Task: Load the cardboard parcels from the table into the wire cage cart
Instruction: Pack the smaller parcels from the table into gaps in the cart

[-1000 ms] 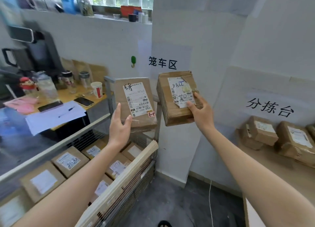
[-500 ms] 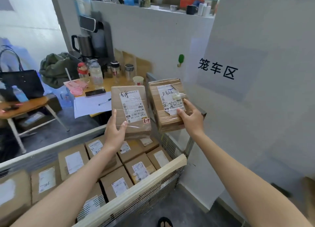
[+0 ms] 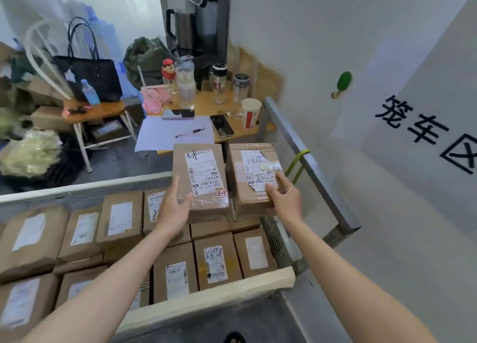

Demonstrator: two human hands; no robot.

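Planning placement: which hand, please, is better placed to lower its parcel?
Probably right: the right hand holds the thick parcel by the cart rail; the left hand holds the flat parcel farther in.

Cart (image 3: 275,237) is open on top; hands reach in from above. Inside, parcels (image 3: 216,264) pack it edge to edge in a tight layer. Far-right corner is occupied: left hand (image 3: 173,208) holds left parcel (image 3: 180,172), right hand (image 3: 286,201) holds right parcel (image 3: 237,188), side by side w/ a narrow slit betw. them. Right rail (image 3: 326,188) runs just beside right parcel, green strap (image 3: 296,162) looped on it; wall (image 3: 387,208) close beyond. Near rim (image 3: 206,297) crosses under both forearms. Past far rail (image 3: 90,186), desk (image 3: 206,102) is crowded w/ cups and phones.
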